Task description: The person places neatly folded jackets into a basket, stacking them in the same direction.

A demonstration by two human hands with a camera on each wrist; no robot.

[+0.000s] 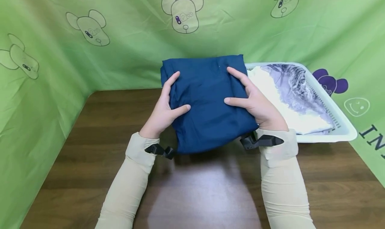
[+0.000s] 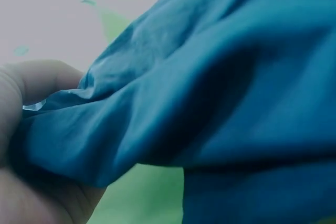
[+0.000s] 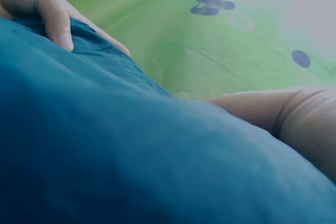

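A folded dark blue cloth [image 1: 210, 98], thick and soft, is held up above the table by both hands. My left hand [image 1: 163, 110] grips its left side, with the thumb on the top face and most of the fingers hidden under it. In the left wrist view a fold of the blue cloth [image 2: 79, 140] sits between thumb and fingers. Along the right side, my right hand [image 1: 255, 100] holds the cloth with thumb and index finger on top; the other fingers are out of sight. Whether the cloth is a garment cannot be made out.
At the back right stands a white plastic basket [image 1: 346, 130] with slotted walls. White and grey patterned fabric [image 1: 288, 95] lies inside. Brown wood grain covers the table [image 1: 102, 129]. A green printed curtain [image 1: 129, 32] hangs behind and on both sides.
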